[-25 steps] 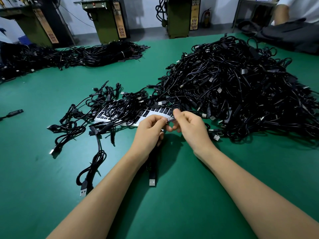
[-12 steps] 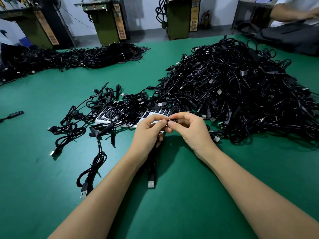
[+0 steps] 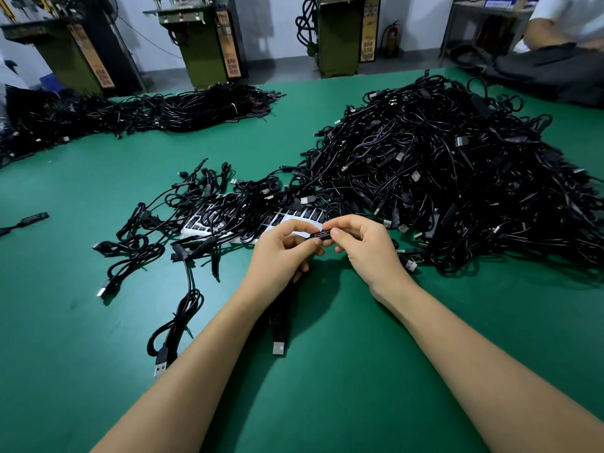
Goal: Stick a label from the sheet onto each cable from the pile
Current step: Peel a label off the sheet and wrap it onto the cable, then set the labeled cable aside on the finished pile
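Observation:
A black cable runs from between my hands down under my left wrist to its USB plug (image 3: 278,348) on the green table (image 3: 343,387). My left hand (image 3: 281,256) and my right hand (image 3: 366,246) meet above the table, both pinching a small black label (image 3: 320,234) with white print against that cable. Just beyond them lies the white label sheet (image 3: 294,214) with rows of black labels, partly buried under loose cables. The big pile of black cables (image 3: 457,178) rises to the right.
A smaller spread of cables (image 3: 157,230) lies to the left, one reaching toward me with a USB plug (image 3: 160,367). More cable bundles (image 3: 196,107) line the far left. Green machines (image 3: 202,40) stand behind the table. A seated person (image 3: 568,24) is at the far right.
My hands stayed together at the same spot. The label is now turned so its printed face shows between my fingertips; half a second ago my fingers covered it.

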A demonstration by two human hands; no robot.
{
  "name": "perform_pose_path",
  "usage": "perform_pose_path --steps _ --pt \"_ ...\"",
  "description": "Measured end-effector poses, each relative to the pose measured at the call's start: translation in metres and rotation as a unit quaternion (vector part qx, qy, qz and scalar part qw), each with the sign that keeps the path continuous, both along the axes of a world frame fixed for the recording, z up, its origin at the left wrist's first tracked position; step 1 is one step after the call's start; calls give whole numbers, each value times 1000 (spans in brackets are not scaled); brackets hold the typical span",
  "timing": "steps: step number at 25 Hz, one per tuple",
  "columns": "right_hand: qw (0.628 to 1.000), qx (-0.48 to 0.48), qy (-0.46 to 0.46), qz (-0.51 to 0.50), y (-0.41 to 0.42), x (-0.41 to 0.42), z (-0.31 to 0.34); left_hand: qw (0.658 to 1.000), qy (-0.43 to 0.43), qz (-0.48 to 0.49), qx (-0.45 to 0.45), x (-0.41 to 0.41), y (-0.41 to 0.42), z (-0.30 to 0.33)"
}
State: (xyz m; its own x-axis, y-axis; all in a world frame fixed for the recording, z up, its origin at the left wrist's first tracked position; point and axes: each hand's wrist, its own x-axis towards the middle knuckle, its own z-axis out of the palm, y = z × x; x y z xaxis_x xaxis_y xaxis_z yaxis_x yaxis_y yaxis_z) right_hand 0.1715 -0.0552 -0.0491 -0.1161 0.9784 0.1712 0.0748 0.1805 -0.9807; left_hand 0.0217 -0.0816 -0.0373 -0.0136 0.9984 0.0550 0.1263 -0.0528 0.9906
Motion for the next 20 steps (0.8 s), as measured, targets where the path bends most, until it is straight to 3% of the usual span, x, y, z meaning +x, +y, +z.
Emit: perform_pose_path --steps 6,11,16,20 --pt "999 -40 19 -29 -1 1 3 997 -57 21 -52 -7 -3 9" --pt "996 -65 -14 -58 -1 1 5 995 -50 87 7 -50 -14 49" --pt "995 -68 -25 -68 -3 0 8 945 132 287 81 -139 -14 103" --pt "994 -70 -37 -74 -6 0 9 831 391 389 72 -192 15 117"
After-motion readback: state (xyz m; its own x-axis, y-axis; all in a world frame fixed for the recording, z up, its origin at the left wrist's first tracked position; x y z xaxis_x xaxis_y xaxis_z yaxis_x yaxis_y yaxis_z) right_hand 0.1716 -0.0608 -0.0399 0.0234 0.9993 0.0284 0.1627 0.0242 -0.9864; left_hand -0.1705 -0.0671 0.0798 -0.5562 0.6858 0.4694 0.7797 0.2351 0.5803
